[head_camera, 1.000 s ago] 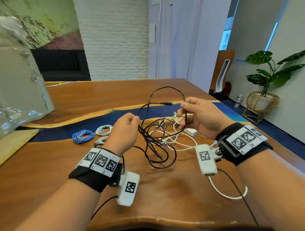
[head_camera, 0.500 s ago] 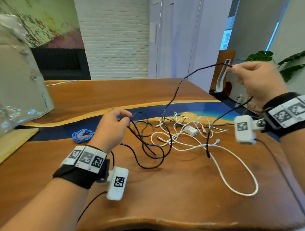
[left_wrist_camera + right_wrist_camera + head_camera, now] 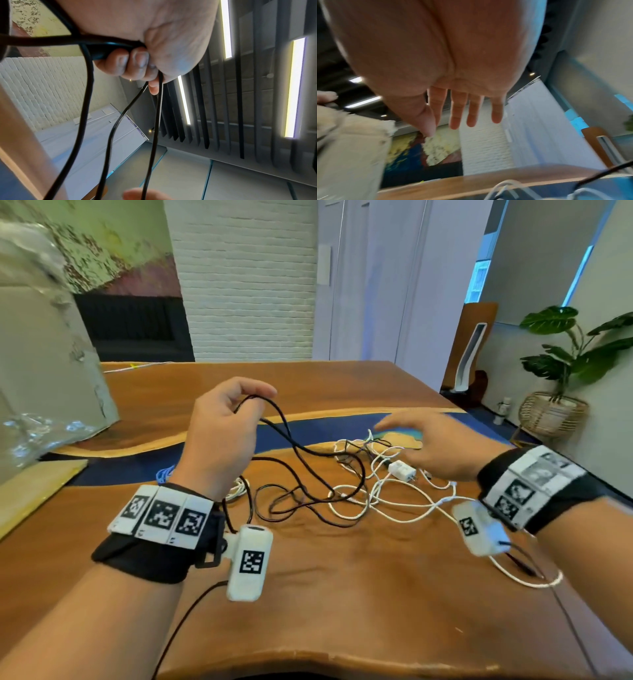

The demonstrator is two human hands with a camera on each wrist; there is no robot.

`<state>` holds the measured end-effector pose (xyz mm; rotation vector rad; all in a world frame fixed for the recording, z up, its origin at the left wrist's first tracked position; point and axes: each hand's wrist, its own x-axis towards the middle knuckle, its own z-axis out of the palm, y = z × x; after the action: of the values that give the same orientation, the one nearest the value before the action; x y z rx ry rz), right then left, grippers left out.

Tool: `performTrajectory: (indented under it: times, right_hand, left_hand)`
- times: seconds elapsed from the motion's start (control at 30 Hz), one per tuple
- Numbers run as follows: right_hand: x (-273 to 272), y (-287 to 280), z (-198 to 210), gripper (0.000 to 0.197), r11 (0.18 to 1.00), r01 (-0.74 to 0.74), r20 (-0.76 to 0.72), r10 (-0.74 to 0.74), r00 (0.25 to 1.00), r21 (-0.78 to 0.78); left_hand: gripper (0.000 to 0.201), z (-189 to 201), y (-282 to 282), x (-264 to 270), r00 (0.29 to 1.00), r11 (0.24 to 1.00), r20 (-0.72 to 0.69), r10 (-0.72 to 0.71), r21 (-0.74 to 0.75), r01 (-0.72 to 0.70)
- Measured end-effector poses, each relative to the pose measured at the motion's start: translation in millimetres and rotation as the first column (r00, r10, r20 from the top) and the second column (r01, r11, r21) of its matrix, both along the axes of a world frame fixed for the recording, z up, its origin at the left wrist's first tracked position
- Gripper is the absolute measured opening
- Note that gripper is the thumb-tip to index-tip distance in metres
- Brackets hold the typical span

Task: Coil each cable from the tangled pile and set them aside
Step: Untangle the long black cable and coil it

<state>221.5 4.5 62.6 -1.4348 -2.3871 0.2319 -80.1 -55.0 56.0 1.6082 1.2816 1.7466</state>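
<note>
My left hand (image 3: pixel 233 419) is raised above the table and grips loops of a thin black cable (image 3: pixel 301 470); in the left wrist view its curled fingers (image 3: pixel 130 60) close round the black cable (image 3: pixel 109 135), whose strands hang down. The rest of that cable trails onto the table into a tangle of white cables (image 3: pixel 387 491) with a white charger plug (image 3: pixel 402 470). My right hand (image 3: pixel 431 443) hovers over the white tangle with straight, spread fingers (image 3: pixel 458 111) and holds nothing.
A coiled blue cable (image 3: pixel 164 474) and a coiled white cable (image 3: pixel 236 491) lie on the wooden table (image 3: pixel 342 594) behind my left wrist. A foil-wrapped block (image 3: pixel 44 364) stands at the left. A potted plant (image 3: pixel 561 371) stands on the floor to the right.
My right hand has let go of the black cable and dropped from high on the right to just above the white tangle. My left hand has risen with the black loops.
</note>
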Motion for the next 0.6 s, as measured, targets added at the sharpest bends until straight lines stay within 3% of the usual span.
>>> performTrajectory:
  times: [0.13,0.23,0.33,0.4,0.5,0.6]
  right_hand:
    - [-58,-18,-33,0.069,0.949,-0.207,0.026,0.219,0.975,-0.239]
    - [-79,-19,-58,0.075,0.898,-0.234,0.021,0.260,0.965,-0.374]
    - [-93,-22,-79,0.078,0.908,-0.176,0.114,0.234,0.966,-0.381]
    - [-102,-20,-85,0.059,0.938,-0.147,0.122,0.194,0.974,-0.315]
    - [-100,-4,-71,0.023,0.978,-0.080,-0.048,0.072,0.996,-0.191]
    - [-82,10,-41,0.022,0.985,0.073,-0.335,-0.123,0.934,-0.158]
  left_hand:
    - [0.024,10,-11,-5,0.998,0.999,0.069,-0.002,0.044,-0.001]
    - [0.024,15,-19,-16,0.990,0.995,0.139,0.019,0.090,-0.031]
    - [0.024,18,-23,-29,0.980,0.988,0.193,0.041,0.138,-0.068]
    - [0.025,19,-25,-38,0.979,0.984,0.197,0.054,0.154,-0.085]
    - [0.024,17,-24,-50,0.991,0.994,0.129,0.039,0.098,-0.052]
    - [0.025,3,-19,-54,0.999,0.997,0.020,-0.026,-0.072,0.028]
